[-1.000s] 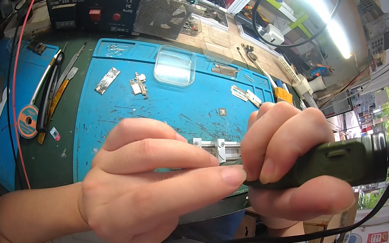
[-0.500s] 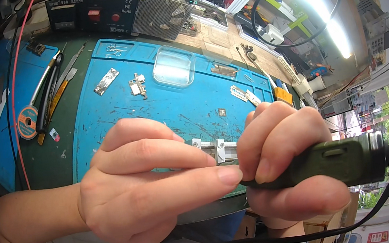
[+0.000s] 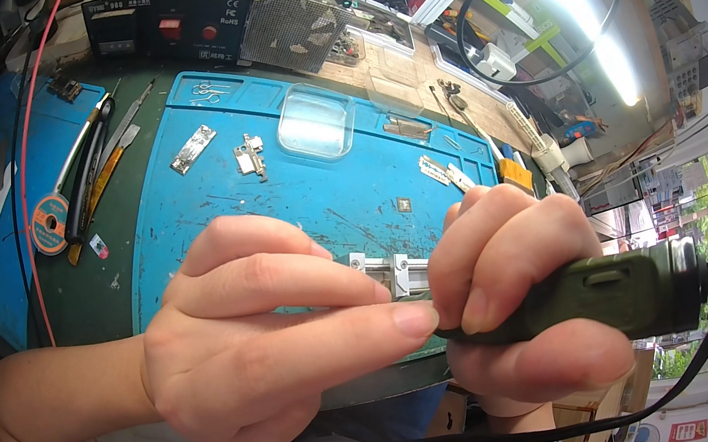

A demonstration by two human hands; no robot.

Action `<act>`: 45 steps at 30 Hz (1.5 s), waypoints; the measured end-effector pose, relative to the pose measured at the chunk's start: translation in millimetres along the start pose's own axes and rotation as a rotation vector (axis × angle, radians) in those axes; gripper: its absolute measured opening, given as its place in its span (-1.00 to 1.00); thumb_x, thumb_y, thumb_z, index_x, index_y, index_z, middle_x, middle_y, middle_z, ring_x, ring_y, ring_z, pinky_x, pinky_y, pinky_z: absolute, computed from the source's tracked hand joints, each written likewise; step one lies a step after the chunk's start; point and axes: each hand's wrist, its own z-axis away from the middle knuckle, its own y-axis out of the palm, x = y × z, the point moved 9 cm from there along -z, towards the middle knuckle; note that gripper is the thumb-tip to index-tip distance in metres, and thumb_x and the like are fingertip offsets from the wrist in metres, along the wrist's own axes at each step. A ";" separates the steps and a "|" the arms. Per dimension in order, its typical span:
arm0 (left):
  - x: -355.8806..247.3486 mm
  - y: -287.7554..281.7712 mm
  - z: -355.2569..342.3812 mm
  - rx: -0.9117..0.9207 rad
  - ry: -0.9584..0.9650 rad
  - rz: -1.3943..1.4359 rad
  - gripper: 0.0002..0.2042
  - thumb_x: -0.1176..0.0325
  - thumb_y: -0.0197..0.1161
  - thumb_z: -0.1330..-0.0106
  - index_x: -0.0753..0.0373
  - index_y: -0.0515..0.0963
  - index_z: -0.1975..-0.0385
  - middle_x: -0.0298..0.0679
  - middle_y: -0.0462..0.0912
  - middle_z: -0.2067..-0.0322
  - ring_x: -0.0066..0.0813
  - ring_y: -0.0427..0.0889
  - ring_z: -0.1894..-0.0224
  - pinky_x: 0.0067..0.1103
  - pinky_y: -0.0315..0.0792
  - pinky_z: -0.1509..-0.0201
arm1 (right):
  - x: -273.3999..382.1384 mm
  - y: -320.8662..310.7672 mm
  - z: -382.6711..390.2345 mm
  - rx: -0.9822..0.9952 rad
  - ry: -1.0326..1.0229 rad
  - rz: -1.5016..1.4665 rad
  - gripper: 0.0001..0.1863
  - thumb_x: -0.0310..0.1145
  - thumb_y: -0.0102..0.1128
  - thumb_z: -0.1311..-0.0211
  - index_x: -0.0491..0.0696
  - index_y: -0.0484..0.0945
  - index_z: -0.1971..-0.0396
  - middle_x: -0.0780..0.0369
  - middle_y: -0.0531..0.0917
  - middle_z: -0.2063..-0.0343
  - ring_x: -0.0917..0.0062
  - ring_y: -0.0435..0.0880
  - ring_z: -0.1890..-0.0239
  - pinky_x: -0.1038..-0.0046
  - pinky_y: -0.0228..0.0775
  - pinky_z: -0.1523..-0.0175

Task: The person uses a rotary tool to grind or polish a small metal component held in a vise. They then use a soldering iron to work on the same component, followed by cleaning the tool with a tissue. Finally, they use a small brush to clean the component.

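Note:
My right hand (image 3: 520,274) is wrapped round a dark green corded hand tool (image 3: 600,295). The tool lies roughly level, with a ridged grip, a raised part on its side and a black cord leaving its right end. Its left end is hidden by my fingers, so its exact kind does not show. My left hand (image 3: 252,335) meets it there: the index fingertip reaches the fingers of my right hand, and the other fingers are curled. The left thumb is hidden, as is anything pinched under it. Behind the fingertips stands a silver metal clamp fixture (image 3: 397,271), partly covered by my hands.
On the blue work mat (image 3: 278,195) lie small metal parts (image 3: 250,157), a shielded board (image 3: 194,148), a small square chip (image 3: 404,204) and a clear plastic box (image 3: 316,121). Tweezers and knives (image 3: 106,165) and a solder reel (image 3: 51,223) are left. A black bench device (image 3: 173,31) stands behind.
Both hands and the green tool have shifted very slightly to the left. My grip on it looks the same, and the things on the mat have not moved.

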 end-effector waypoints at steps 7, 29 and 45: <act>0.3 -0.1 -0.3 0.007 -0.002 -0.001 -0.59 0.63 0.06 -0.21 0.24 0.54 -0.08 -0.33 0.82 0.18 -0.44 0.69 0.09 -0.43 0.40 -0.04 | 0.2 -0.2 0.4 0.002 -0.002 0.004 -0.28 0.53 -0.07 -0.29 0.10 0.39 0.54 0.39 0.44 0.63 0.70 0.29 0.63 0.58 0.03 0.43; 0.3 -0.2 0.2 0.032 -0.004 -0.013 -0.62 0.60 0.07 -0.27 0.24 0.53 -0.10 -0.35 0.82 0.18 -0.45 0.68 0.09 -0.43 0.39 -0.07 | 7.4 -0.2 0.0 -0.013 -0.085 0.035 -0.29 0.51 -0.07 -0.30 0.09 0.39 0.56 0.40 0.43 0.61 0.70 0.34 0.61 0.59 0.06 0.43; 0.6 -0.5 -0.1 0.028 0.003 -0.015 -0.64 0.59 0.07 -0.31 0.24 0.52 -0.09 -0.35 0.83 0.21 -0.46 0.68 0.10 -0.43 0.39 -0.07 | 1.7 -4.2 1.6 0.002 -0.277 -0.053 -0.30 0.51 -0.07 -0.28 0.09 0.40 0.52 0.41 0.43 0.61 0.72 0.33 0.62 0.61 0.07 0.42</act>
